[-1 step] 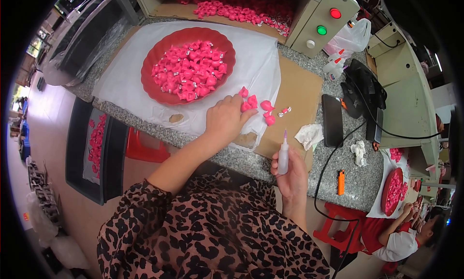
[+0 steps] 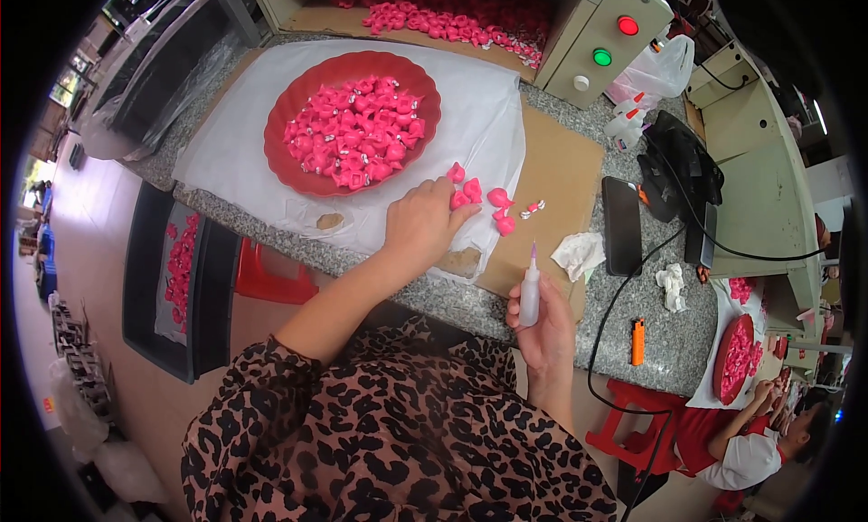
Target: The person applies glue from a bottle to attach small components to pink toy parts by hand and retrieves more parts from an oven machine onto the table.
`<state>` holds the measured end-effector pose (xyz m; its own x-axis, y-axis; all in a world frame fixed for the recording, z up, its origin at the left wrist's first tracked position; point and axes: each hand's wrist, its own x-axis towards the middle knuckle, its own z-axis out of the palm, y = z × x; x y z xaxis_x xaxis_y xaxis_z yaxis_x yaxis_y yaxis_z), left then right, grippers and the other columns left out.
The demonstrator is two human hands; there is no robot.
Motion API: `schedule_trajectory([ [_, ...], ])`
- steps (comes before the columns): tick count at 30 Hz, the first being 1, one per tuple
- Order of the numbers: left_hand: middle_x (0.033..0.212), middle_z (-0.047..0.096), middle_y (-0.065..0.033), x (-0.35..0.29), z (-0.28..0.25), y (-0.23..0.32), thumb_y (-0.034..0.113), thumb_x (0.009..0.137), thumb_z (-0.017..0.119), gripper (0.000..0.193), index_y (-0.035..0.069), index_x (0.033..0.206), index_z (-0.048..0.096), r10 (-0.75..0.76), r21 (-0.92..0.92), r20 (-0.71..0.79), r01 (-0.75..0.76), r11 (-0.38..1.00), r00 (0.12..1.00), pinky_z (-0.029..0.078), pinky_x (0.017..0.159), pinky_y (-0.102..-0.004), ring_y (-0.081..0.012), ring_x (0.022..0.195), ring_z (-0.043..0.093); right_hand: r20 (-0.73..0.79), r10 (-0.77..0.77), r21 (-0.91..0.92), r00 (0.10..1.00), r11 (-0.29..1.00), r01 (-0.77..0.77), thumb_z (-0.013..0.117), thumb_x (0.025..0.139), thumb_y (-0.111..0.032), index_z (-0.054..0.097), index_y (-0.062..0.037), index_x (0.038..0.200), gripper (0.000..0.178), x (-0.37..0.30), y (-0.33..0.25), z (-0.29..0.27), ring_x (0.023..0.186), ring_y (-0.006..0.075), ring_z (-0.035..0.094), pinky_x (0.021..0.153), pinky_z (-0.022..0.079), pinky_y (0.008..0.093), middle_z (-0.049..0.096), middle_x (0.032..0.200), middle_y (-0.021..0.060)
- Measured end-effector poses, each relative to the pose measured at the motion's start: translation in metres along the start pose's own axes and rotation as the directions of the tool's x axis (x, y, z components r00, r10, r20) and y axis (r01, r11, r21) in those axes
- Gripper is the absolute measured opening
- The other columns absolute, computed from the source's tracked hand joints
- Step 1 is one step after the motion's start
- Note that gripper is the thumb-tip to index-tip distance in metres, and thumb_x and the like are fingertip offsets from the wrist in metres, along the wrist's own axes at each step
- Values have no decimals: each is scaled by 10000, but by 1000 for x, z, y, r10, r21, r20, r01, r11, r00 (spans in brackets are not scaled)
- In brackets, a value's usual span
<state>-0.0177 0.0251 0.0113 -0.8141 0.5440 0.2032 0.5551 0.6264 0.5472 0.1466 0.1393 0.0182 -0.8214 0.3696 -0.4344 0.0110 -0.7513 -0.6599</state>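
My left hand rests on the white paper, fingers curled, with a small pink rounded piece between thumb and forefinger. Several more pink pieces lie just right of it, beside tiny white-and-pink bits on the cardboard. Held upright in my right hand is a translucent squeeze bottle with a thin needle tip pointing up, apart from the pieces. Beyond my left hand, a red scalloped bowl holds a heap of pink pieces with white marks.
A box-like machine with more pink pieces inside stands at the back. A phone, crumpled tissue, orange lighter and black cable lie to the right. A dark bin stands lower left; a co-worker sits lower right.
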Motion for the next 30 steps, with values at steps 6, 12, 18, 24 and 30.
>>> schedule_trajectory([
  [6,779,553,-149,-10,-8,-10,163,724,596,180,24,810,522,117,-265,32,-105,959,993,434,610,-372,-310,690,545,18,-8,-31,1000,999,9,409,870,-198,439,-13,946,203,2,1,2,586,164,522,511,429,255,538,758,111],
  [12,755,559,-68,-26,-17,4,42,773,555,162,-15,924,538,330,-695,344,2,719,879,440,550,-227,-134,655,555,89,-87,21,992,996,86,432,863,-194,438,-18,940,192,10,0,12,586,151,522,523,436,250,540,758,104],
  [18,900,541,-47,-53,16,10,93,864,447,254,2,1094,506,271,-873,484,440,209,832,435,628,-235,-105,750,524,123,-75,175,990,983,53,443,858,-197,431,-21,947,197,9,8,15,593,141,508,527,429,239,533,757,99],
  [24,925,497,-34,-63,21,23,147,900,369,347,-3,1212,386,275,-760,522,586,-280,808,386,711,-216,-89,789,465,102,-119,258,988,962,89,437,867,-239,434,-16,984,252,8,17,17,612,129,487,531,419,236,517,770,82],
  [30,885,491,-35,-55,14,21,182,884,433,386,-17,1210,376,272,-866,491,498,49,827,415,674,-213,-77,746,474,132,-175,126,976,979,158,434,871,-231,438,-14,1002,253,7,18,26,638,125,488,529,412,225,524,807,76],
])
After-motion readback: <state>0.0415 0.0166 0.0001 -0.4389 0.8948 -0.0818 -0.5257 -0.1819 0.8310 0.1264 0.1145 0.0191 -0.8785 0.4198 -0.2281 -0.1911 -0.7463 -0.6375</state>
